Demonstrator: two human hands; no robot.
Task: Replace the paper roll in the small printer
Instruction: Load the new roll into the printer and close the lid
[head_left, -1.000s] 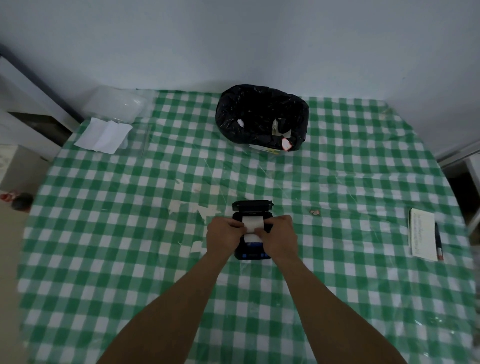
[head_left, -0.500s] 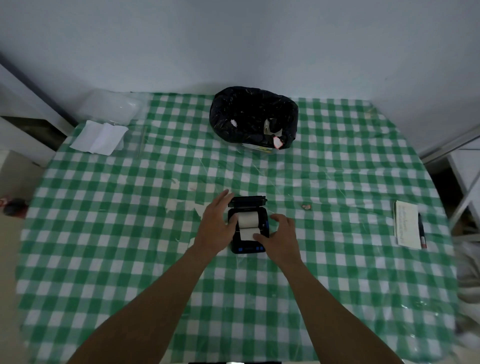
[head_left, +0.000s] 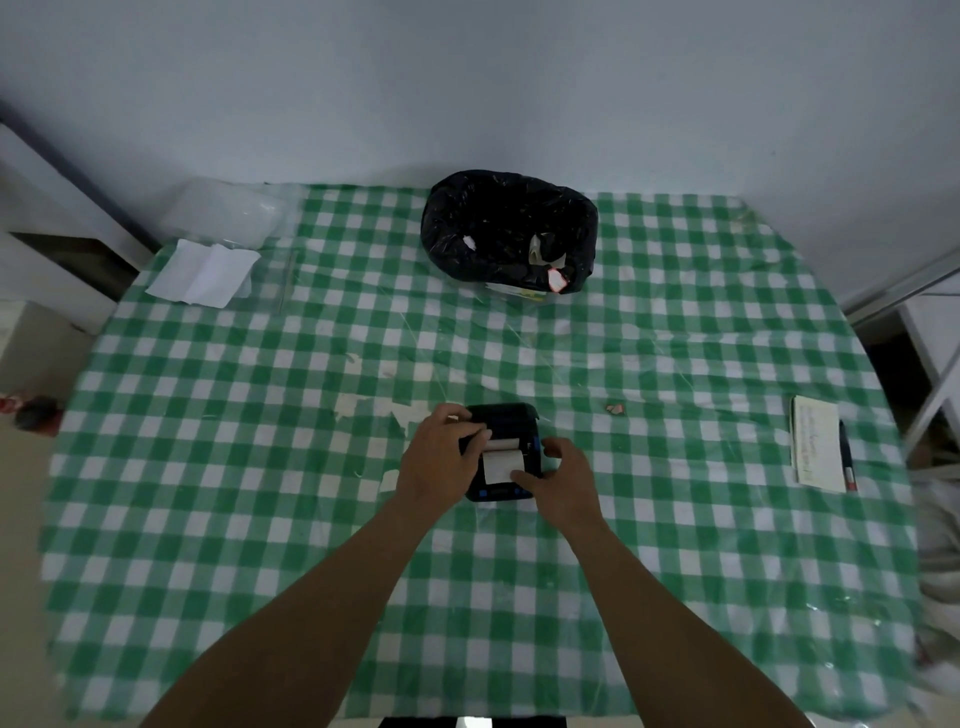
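Printer (head_left: 501, 457): small, black body with blue accents, lying flat on the green-and-white checked surface (head_left: 675, 545), near its middle.
Lid (head_left: 506, 413): tilted partway over the paper bay at the far end.
Paper roll (head_left: 501, 460): white, seated in the bay, strip lying toward the near edge.

Mid-frame on green-checked tablecloth (head_left: 260, 467): small black printer (head_left: 506, 423), white paper roll (head_left: 501, 460), left hand (head_left: 441, 462) and right hand (head_left: 563, 480) gripping.

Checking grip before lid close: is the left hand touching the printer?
Touching. The head view shows the left hand with its fingers lying over the printer lid's left edge, no gap between them.
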